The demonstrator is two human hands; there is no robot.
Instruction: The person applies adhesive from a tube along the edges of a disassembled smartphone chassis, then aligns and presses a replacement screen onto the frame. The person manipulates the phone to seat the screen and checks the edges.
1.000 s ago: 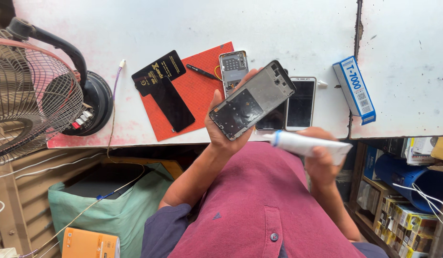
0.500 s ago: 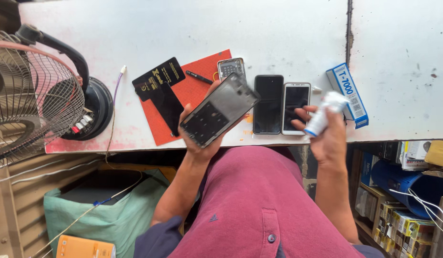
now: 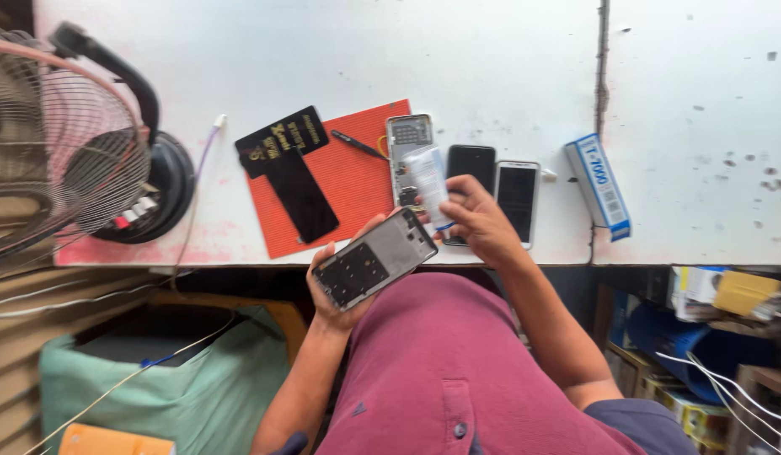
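On the table (image 3: 508, 59), a fan (image 3: 62, 152) stands left of the mat (image 3: 348, 181), two phones (image 3: 496, 198) right.

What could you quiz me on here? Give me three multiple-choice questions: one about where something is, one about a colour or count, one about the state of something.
1. Where is the blue and white box?
A. on the white table, right of the phones
B. on the red mat
C. on the floor

2. What colour is the mat on the table?
A. green
B. red
C. yellow

3. What state is the phone frame in?
A. lying on the mat
B. inside the box
C. held up in the left hand

Answers:
1. A, it lies on the tabletop beyond the white phone.
2. B, the ribbed mat is red-orange.
3. C, the left hand grips it off the table while the right hand holds a white tube.
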